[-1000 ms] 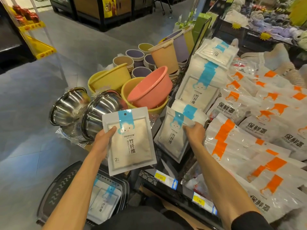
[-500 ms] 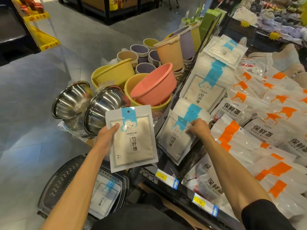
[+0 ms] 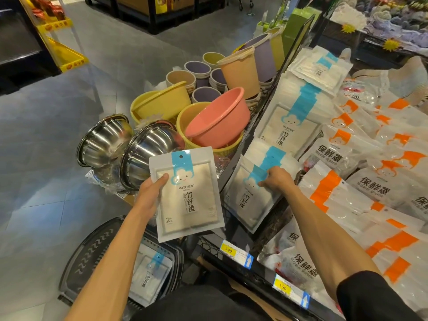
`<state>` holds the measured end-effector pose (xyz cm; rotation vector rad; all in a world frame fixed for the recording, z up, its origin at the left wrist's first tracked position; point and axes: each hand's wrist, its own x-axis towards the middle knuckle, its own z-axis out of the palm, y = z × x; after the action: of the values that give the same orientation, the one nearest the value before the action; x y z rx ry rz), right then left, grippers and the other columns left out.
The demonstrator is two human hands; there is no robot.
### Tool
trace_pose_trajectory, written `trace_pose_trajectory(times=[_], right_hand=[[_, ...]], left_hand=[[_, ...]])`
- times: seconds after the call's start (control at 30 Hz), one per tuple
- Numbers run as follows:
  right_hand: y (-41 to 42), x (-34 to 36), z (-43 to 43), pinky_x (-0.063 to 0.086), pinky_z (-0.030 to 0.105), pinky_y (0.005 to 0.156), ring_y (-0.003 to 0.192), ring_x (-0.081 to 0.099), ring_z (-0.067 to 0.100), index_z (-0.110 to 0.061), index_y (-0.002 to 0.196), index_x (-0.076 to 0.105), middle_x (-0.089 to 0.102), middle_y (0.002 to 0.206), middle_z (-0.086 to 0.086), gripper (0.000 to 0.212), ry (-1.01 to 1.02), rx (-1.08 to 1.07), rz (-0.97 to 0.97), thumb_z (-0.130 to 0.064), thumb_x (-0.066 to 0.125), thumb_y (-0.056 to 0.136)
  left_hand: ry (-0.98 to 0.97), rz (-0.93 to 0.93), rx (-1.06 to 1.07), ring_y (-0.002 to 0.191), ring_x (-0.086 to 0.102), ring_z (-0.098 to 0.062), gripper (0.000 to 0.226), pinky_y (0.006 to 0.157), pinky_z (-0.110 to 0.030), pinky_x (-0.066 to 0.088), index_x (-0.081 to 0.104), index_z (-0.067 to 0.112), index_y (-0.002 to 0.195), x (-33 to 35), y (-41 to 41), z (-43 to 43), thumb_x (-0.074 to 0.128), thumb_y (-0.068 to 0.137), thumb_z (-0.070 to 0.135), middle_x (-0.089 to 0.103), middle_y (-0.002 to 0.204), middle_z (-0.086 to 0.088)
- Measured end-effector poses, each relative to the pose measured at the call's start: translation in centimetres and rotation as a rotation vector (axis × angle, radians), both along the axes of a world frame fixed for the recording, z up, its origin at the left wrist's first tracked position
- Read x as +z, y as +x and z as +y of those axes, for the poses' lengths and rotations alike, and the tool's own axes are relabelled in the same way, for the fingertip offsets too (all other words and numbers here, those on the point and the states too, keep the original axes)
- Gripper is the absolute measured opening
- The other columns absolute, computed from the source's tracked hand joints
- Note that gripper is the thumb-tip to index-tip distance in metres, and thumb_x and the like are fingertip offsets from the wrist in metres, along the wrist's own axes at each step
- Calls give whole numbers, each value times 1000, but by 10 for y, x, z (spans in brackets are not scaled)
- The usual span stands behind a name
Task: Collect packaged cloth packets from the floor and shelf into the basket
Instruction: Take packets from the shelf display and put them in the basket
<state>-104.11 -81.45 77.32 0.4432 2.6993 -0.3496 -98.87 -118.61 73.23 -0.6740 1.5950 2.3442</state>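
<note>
**Packet Collection: Both Hands Engaged**

At lower left of the frame, the black basket (image 3: 92, 256) sits on the floor with one cloth packet (image 3: 150, 274) lying inside. At centre, my left hand (image 3: 148, 198) grips a blue-striped packet (image 3: 187, 195) by its left edge, held upright above the basket, in front of two steel bowls (image 3: 125, 144). Right of centre, my right hand (image 3: 275, 179) pinches the blue top strip of a second packet (image 3: 250, 195) resting tilted on the shelf edge (image 3: 234, 251). Further right lie orange-marked bags (image 3: 347, 198).
</note>
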Motion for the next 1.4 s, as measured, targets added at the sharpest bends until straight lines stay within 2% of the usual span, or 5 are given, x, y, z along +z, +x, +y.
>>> trace_pose_trajectory(times=[0.2, 0.53, 0.73, 0.93, 1.4], right_hand=[[-2, -2, 12, 38, 30, 53, 67, 54, 19, -7, 83, 68, 62, 77, 5, 33, -13, -60, 72, -35, 85, 76], [-3, -9, 11, 43, 31, 58, 71, 57, 20, -9, 80, 66, 65, 81, 6, 32, -55, -106, 84, -32, 87, 74], [-1, -15, 7, 57, 40, 77, 87, 64, 25, -9, 85, 64, 65, 89, 7, 30, -74, -126, 85, -26, 87, 75], [8, -21, 1, 59, 42, 74, 82, 66, 28, -1, 87, 69, 69, 88, 14, 24, -64, -149, 146, -19, 83, 77], [21, 7, -6, 53, 41, 80, 97, 60, 30, -7, 112, 59, 62, 110, 13, 29, 90, 99, 157, -23, 64, 89]], left_hand=[[-18, 3, -7, 96, 74, -23, 18, 85, -43, 57, 67, 15, 116, -2, 0, -1, 60, 100, 16, 77, 106, -6], [-22, 4, -3, 98, 73, -24, 19, 86, -43, 57, 67, 15, 118, 0, 2, 2, 60, 100, 17, 77, 107, -7], [-15, -1, 1, 98, 73, -23, 22, 83, -41, 57, 66, 13, 121, 1, 4, 5, 59, 100, 16, 76, 108, -7], [-22, -9, -13, 100, 73, -25, 24, 84, -42, 58, 64, 12, 124, -1, 5, 6, 59, 100, 17, 76, 109, -8], [-47, 27, -74, 104, 72, -29, 23, 93, -48, 55, 66, 15, 122, 10, 9, 10, 60, 100, 17, 76, 110, -9]])
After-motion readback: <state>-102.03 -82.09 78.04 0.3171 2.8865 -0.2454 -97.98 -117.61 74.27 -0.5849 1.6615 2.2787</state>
